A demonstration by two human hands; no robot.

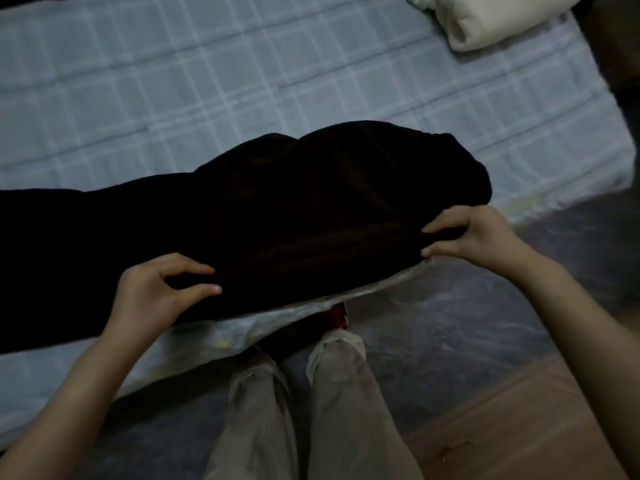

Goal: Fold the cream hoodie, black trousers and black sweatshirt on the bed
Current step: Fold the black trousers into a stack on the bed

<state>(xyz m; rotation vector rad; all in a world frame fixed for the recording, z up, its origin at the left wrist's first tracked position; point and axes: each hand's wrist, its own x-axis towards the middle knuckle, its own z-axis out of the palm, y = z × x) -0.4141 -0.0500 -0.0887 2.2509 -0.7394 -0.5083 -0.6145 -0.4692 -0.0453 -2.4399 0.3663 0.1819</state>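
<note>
A black garment lies across the near edge of the bed, stretching off the left side of the view; I cannot tell whether it is the trousers or the sweatshirt. My left hand pinches its near hem between thumb and fingers. My right hand pinches the same hem further right. The cream hoodie sits folded at the bed's far right corner.
The bed carries a pale blue checked sheet, and its right edge drops to a dark floor. My legs in beige trousers stand against the bed's near edge. A brown wooden surface lies at the lower right.
</note>
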